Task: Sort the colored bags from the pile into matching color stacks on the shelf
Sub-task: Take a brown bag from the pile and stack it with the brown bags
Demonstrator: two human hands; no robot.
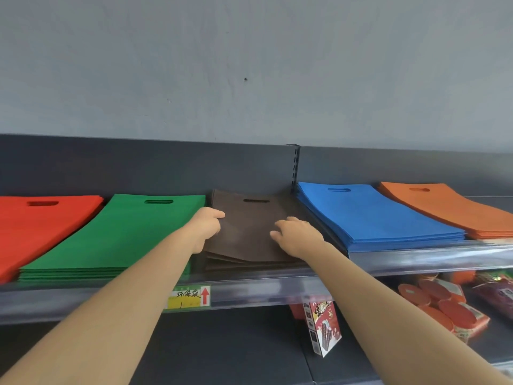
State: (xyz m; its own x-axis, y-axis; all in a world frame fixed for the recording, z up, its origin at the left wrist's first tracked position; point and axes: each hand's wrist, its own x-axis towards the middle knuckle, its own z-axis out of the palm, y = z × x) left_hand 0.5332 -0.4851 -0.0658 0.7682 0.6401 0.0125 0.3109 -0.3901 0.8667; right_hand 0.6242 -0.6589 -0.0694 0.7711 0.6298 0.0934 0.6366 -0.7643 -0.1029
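Observation:
Five flat stacks of bags lie side by side on the shelf (249, 290): red (36, 226), green (119, 237), brown (247, 229), blue (372, 218) and orange (449, 207). The brown stack is uneven, its lower bags fanned out at the front. My left hand (206, 226) grips the left edge of the top brown bag, thumb on top. My right hand (297, 236) rests on the right part of that bag, fingers loosely bent and spread.
A clear plastic rail with a yellow price label (188, 297) runs along the shelf's front. On the lower shelf stand a printed box (323, 326) and red round packs (441, 304). A slotted upright (295, 168) splits the dark back panel behind the stacks.

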